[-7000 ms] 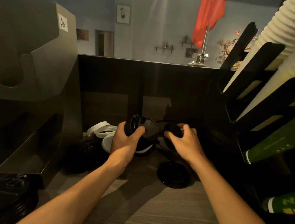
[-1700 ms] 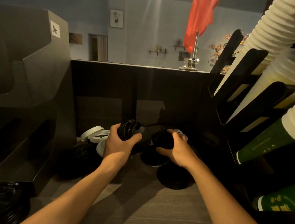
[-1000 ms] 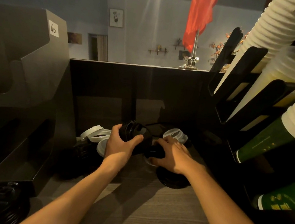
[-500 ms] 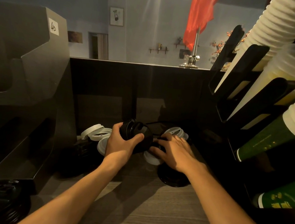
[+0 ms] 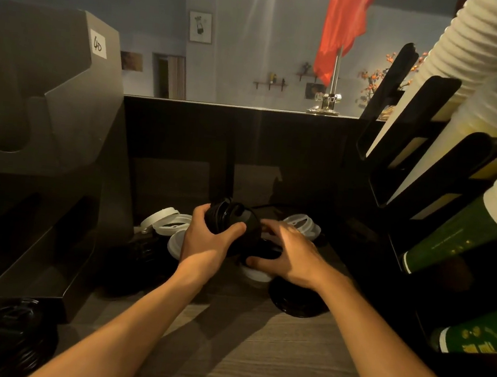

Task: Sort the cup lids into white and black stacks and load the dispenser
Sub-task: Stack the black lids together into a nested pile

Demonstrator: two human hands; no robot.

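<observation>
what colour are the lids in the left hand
Black; the lid stack shows best in the head view.

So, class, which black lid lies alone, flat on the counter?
The black lid by the right wrist; the others are held in the left grip and right grip, or heaped.

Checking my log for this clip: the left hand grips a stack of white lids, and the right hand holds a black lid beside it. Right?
Not quite. In the head view the left hand grips a stack of black lids, not white ones. The right hand holds a black lid beside it, as you wrote.
</observation>
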